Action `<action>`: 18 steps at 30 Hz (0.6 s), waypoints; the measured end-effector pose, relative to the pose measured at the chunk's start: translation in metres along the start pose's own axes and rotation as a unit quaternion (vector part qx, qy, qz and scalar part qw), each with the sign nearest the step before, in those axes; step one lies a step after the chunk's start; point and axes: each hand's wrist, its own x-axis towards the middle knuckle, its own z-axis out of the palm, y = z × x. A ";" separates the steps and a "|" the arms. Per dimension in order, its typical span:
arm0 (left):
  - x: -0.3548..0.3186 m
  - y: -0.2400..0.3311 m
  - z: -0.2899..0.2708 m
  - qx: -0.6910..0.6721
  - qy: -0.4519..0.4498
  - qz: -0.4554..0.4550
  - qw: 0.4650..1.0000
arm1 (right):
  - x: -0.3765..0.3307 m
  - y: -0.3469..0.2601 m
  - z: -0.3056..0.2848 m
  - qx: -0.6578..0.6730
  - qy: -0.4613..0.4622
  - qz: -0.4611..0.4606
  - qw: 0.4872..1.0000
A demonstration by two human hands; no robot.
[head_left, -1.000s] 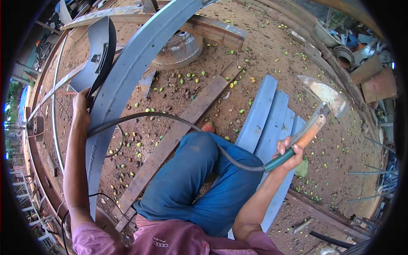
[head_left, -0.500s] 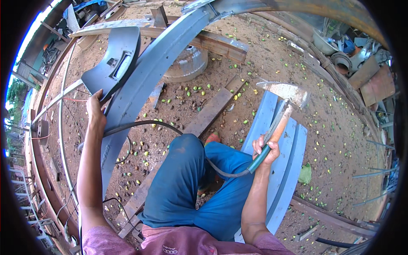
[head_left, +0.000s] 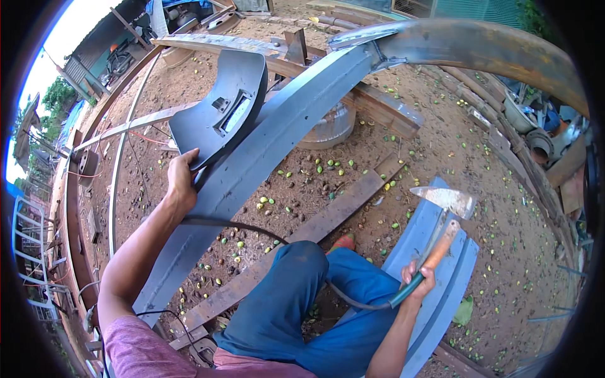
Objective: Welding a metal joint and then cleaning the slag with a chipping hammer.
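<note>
My left hand [head_left: 183, 179] grips the lower edge of a dark, curved welding shield [head_left: 214, 120] with a rectangular window. The shield stands up against a long bluish-grey steel beam [head_left: 277, 138]; whether it rests on it I cannot tell. In my closed right hand [head_left: 419, 281] is a welding electrode holder [head_left: 441, 246], orange above and green at the cable end. Beside it, apparently in the same grip, is a tool with a wide, pale, pointed head [head_left: 449, 201]; its shaft is partly hidden. Bluish-grey channel pieces [head_left: 457, 277] lie beneath my right hand.
A black cable [head_left: 236, 223] crosses the beam toward my knee. A rusty flat bar [head_left: 328, 214] lies on soil strewn with small green fruit. The beam joins a rusty curved section [head_left: 466, 43]. A round metal drum-like base [head_left: 331, 129] stands behind it; scrap [head_left: 548, 135] is piled at right.
My view has shifted, so the scene sits lower and further right. My left hand still holds the shield. My right hand and its tools have lowered slightly toward the channel pieces.
</note>
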 end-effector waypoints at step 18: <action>-0.022 0.014 0.012 0.104 0.111 0.013 0.988 | -0.001 0.006 0.180 -0.185 0.221 0.003 0.958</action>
